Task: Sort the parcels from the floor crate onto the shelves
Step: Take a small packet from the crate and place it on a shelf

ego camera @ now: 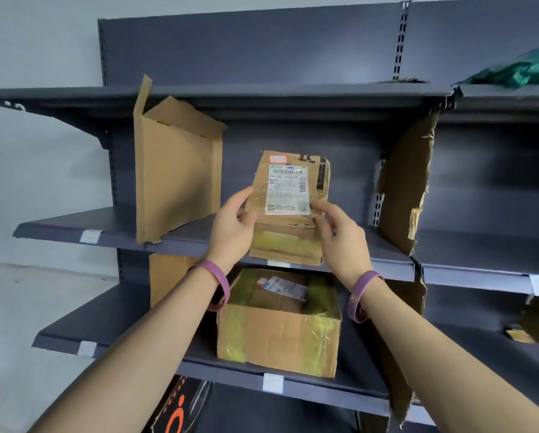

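Note:
A small brown cardboard parcel [293, 189] with a white shipping label and yellow tape stands upright over the front of the middle shelf [58, 231]. My left hand [233, 226] grips its left edge, thumb on the front face. My right hand [340, 229] pinches its lower right edge by the label. Both wrists wear purple bands. A larger taped cardboard box [277, 332] sits on the shelf below [74, 335], right under the held parcel.
A tall cardboard divider [174, 176] stands at the left of the middle shelf and a torn one [408, 189] at the right. A green bag [521, 70] lies on the top shelf at right. A black box [180, 407] sits lowest. Grey floor lies left.

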`<state>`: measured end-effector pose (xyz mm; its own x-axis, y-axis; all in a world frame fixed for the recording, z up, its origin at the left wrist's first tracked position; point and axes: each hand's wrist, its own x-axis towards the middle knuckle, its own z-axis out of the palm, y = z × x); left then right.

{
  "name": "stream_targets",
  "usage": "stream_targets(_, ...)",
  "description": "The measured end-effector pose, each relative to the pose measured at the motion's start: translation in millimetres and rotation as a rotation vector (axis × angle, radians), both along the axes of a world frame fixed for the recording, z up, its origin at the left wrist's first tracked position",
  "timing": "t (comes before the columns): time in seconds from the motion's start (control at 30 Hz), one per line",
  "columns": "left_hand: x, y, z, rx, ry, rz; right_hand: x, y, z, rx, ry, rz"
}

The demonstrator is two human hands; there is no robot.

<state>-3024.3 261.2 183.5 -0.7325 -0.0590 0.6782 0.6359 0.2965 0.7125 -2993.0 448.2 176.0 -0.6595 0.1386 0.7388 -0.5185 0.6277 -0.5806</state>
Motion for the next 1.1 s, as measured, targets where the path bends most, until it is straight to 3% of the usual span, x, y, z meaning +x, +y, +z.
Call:
stream_targets(0.13,-23,8,-5,0.008,0.030,0.088,-29,8,6,-0.009,-0.042,0.039)
stream_targets(0.3,-39,13,-8,-0.075,0.010,0.046,-52,12,1,0.008,-0.109,0.025)
stream_targets(0.4,-38,10,-17,-0.140,0.064,0.041,-44,13,-16,0.064,-0.042,-0.006)
stream_targets(0.5,-29,1,-49,-0.236,0.231,0.115,-28,11,-49,0.218,0.036,-0.075)
stream_targets(0.6,-25,-10,-82,-0.375,0.377,0.237,-20,12,-79,0.495,0.106,-0.291)
stream_targets(0.9,-44,-16,-106,-0.785,0.316,0.344,-26,4,-86,0.681,-0.044,-0.436)
stream_targets(1.1,-46,-14,-99,-0.895,0.296,0.412,-30,5,-82,0.758,-0.133,-0.528)
